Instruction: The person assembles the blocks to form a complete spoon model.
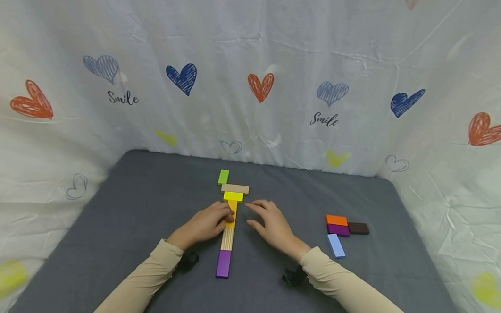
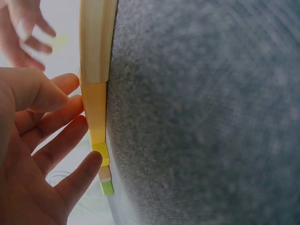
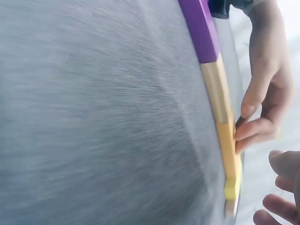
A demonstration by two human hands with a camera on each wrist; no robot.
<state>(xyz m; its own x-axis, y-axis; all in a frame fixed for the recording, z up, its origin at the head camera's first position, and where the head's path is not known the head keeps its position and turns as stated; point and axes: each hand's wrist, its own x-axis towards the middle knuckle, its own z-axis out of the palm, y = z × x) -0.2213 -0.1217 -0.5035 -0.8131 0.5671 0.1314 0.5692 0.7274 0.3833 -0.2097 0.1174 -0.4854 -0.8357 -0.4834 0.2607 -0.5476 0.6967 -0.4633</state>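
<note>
A line of wooden blocks runs away from the person in the head view. From near to far come a purple block (image 1: 223,264), a plain wood block (image 1: 227,239), an orange-yellow block (image 1: 232,218), then a crosswise yellow block (image 1: 233,196), a crosswise tan block (image 1: 235,189) and a green block (image 1: 223,177). The left hand (image 1: 206,225) touches the orange-yellow block from the left, its fingers loosely bent and spread in the left wrist view. Right of the line, the right hand (image 1: 274,226) hovers with relaxed fingers, holding nothing.
To the right lie an orange block (image 1: 336,220), another purple block (image 1: 338,230), a dark brown block (image 1: 358,228) and a light blue block (image 1: 336,246). The grey cloth-covered table (image 1: 269,290) ends at a white curtain (image 1: 218,36) printed with hearts.
</note>
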